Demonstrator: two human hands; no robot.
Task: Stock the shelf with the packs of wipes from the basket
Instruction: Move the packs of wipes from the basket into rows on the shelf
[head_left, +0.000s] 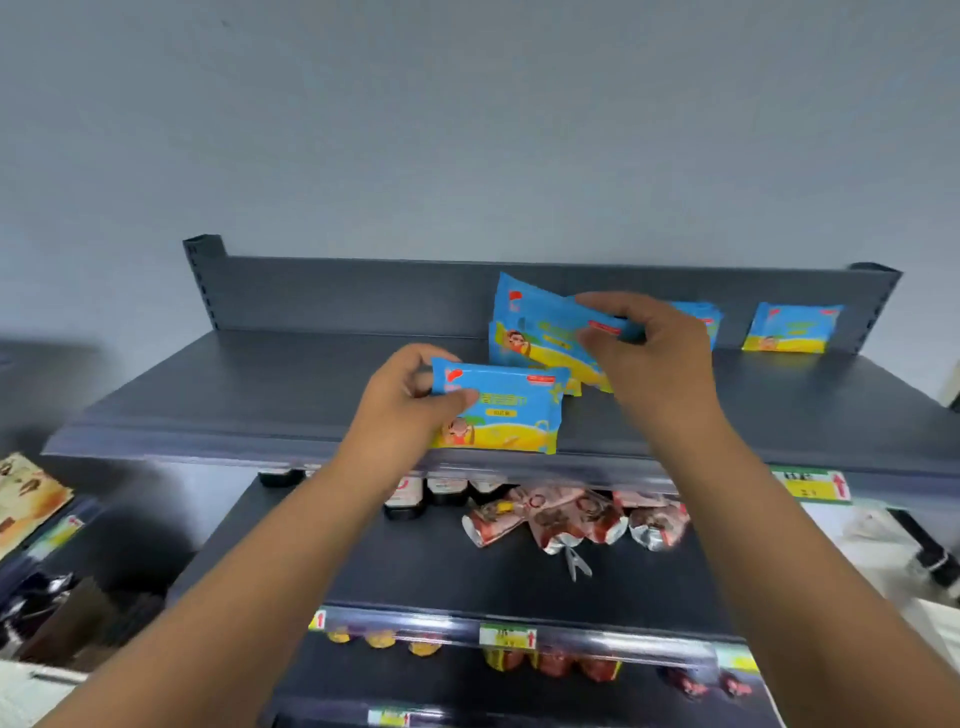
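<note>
left hand (410, 400) pinches wipes pack (509, 415) at top shelf (260, 395) front | right hand (649, 353) grips second pack (550, 325) behind | foil pouches (566, 519) below shelf | print unreadable

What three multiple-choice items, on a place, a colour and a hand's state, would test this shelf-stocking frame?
1. Where does the far-right pack stand?
A. on the lower shelf
B. on the top shelf, against its back panel
C. on the floor

2. The packs' wrappers are mainly:
A. blue and yellow
B. red and white
C. green

3. The left hand:
A. hangs open
B. presses flat on the shelf
C. grips a pack

Key: 1 B, it stands upright at the back panel. 2 A, blue above, yellow below. 3 C, thumb and fingers curl round the pack's end.
</note>
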